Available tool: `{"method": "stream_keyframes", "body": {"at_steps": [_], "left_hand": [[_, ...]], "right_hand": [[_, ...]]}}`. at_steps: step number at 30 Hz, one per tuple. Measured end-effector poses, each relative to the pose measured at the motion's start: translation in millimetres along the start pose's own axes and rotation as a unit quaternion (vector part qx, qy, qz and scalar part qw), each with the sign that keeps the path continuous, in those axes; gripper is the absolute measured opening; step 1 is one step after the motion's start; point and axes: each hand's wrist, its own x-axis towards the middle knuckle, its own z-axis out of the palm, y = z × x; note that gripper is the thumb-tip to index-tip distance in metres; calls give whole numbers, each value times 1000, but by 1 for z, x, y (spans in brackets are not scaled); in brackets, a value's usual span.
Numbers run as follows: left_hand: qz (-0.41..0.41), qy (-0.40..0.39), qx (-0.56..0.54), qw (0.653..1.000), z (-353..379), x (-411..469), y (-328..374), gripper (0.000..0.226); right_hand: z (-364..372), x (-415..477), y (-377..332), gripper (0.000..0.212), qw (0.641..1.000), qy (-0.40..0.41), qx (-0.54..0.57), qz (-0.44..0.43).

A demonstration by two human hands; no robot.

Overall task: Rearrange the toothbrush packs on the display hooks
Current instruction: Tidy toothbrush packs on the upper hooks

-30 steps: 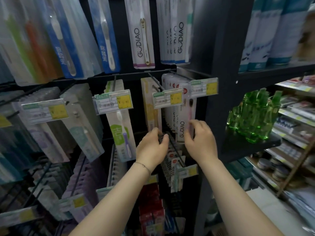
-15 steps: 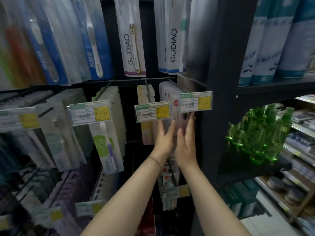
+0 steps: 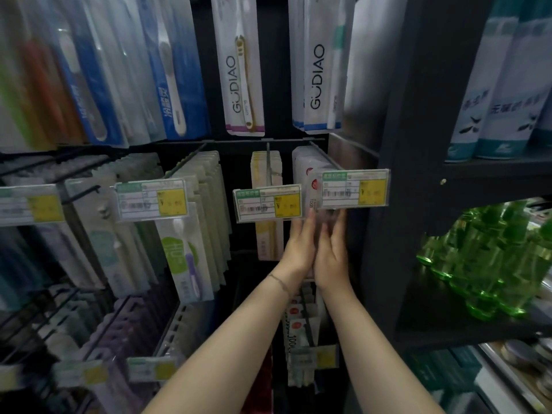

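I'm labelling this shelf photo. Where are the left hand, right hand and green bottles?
left hand (image 3: 298, 249): head view, back of the hand.
right hand (image 3: 331, 258): head view, back of the hand.
green bottles (image 3: 490, 264): head view, a bottle's body.

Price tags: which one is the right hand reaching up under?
The rightmost price tag, beside the dark shelf post. The fingertips of the right hand end just beneath it; the other tags hang further left.

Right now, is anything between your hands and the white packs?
Nothing visible: left hand and right hand touch the white packs. The price label hangs just above the fingers at the front of the hook.
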Motion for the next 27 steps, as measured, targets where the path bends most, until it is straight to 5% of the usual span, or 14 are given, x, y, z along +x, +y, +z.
{"method": "stream_keyframes", "body": {"at_steps": [13,22,27], "left_hand": [[9,105,-7,994,-9,4,-10,38],[6,126,-8,992,-9,-2,-16,49],[-2,108,-36,993,-8,-2,-11,52]], "right_hand": [[-4,5,1,53,995,17,92,29],[-10,-4,-4,43,997,32,60,41],[-10,1,-12,67,994,21,99,52]]}}
